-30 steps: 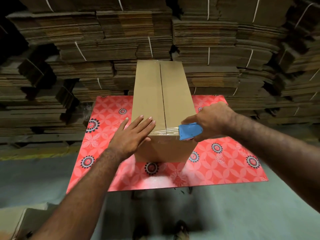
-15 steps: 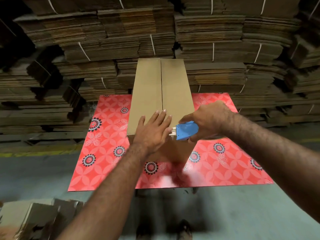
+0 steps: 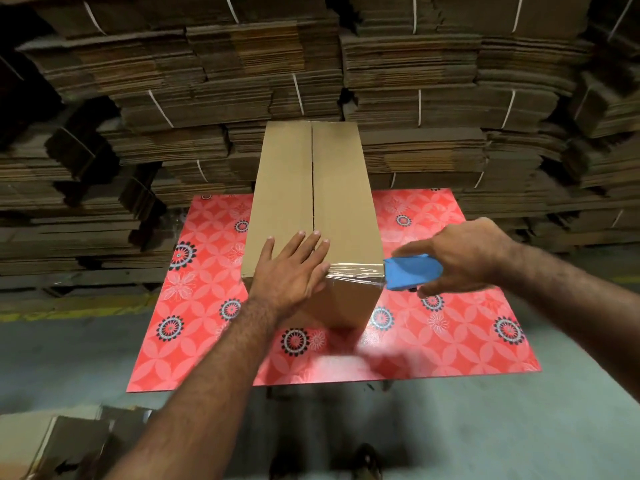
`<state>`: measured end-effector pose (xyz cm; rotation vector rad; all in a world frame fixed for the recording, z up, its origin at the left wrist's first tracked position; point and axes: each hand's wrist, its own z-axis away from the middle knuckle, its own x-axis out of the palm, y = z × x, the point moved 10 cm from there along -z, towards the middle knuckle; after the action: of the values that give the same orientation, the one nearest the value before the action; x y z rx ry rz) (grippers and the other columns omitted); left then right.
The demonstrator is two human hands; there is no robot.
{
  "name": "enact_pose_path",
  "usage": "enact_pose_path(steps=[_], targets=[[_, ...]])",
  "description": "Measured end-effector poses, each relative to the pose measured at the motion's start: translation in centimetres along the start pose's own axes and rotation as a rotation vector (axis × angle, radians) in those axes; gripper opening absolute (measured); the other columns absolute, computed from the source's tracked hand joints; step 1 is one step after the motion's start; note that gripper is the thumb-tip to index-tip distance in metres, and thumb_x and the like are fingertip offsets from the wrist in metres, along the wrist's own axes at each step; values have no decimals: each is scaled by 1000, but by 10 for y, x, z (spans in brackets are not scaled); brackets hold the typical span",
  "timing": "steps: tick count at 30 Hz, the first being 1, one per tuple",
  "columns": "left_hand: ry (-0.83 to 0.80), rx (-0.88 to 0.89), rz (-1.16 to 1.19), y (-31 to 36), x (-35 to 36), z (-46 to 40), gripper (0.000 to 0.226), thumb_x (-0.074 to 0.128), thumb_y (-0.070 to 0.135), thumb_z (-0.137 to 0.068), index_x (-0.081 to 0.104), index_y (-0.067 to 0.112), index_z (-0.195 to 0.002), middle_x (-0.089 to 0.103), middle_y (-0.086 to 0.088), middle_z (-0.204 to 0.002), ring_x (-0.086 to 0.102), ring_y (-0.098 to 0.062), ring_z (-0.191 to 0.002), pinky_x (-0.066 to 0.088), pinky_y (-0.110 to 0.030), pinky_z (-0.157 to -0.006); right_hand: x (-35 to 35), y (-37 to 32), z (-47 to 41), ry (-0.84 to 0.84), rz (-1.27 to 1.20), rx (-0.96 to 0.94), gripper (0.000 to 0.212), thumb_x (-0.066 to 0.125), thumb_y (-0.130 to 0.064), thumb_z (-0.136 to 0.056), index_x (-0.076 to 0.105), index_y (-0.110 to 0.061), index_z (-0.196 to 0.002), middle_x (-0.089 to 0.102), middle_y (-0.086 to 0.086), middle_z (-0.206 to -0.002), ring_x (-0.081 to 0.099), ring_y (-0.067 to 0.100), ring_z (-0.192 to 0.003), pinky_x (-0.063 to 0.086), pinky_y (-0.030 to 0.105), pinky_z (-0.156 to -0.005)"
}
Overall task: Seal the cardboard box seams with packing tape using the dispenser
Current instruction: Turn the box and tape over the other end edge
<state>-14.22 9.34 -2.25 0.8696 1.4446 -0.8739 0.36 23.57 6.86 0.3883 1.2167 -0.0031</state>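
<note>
Cardboard box [image 3: 311,188] lies on the red patterned table [image 3: 450,341], long axis running away from the camera, its centre seam untaped. Clear tape [image 3: 356,271] spans the near top edge to the blue dispenser [image 3: 412,271], gripped by the right hand [image 3: 464,254]; most of the dispenser is hidden. Left hand [image 3: 294,271] rests flat, fingers [image 3: 311,244] spread, covering the tape's left end.

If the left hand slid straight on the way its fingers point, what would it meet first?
Probably nothing: the left hand lies flat on the cardboard box, pointing along its top toward the bundled cardboard stacks; depth is unclear.
</note>
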Motion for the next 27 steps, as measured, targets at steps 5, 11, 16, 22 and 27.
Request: enact_pose_path(steps=[5,11,16,22,27], targets=[[7,85,-11,4,2,-1,61,2,64,-96,7,45,-155,21,10,-163,25,-18,-148,24,-64,-110,7,6,2,37,14,11,82,46,-92,-66,27,-62,-140,69,-15,-110,66,16,-100,35,26,-58],[117,223,-20,24,-10,6,53,17,55,-102,14,46,-154,19,6,-164,25,-17,-149,21,-61,-113,12,10,4,85,-46,19,84,46,-93,-65,29,-61,-141,69,-14,-101,65,16,-94,32,24,-54],[185,432,81,88,-16,10,54,36,37,-102,30,23,-154,22,1,-163,23,-17,-150,25,-46,-117,16,12,3,111,-73,16,85,45,-95,-64,30,-61,-140,69,-15,-99,66,16,-92,36,25,-55],[170,450,107,96,4,19,62,42,27,-98,23,17,-156,18,1,-165,17,-15,-151,18,-42,-120,24,18,3,123,-44,-16,82,46,-92,-67,24,-61,-141,69,-13,-103,66,15,-92,35,23,-52],[182,459,131,95,-1,20,64,43,24,-94,27,16,-155,21,0,-164,21,-15,-150,20,-41,-120,39,27,8,109,-74,-35,82,44,-89,-72,18,-59,-143,69,-13,-109,67,16,-93,34,23,-50]])
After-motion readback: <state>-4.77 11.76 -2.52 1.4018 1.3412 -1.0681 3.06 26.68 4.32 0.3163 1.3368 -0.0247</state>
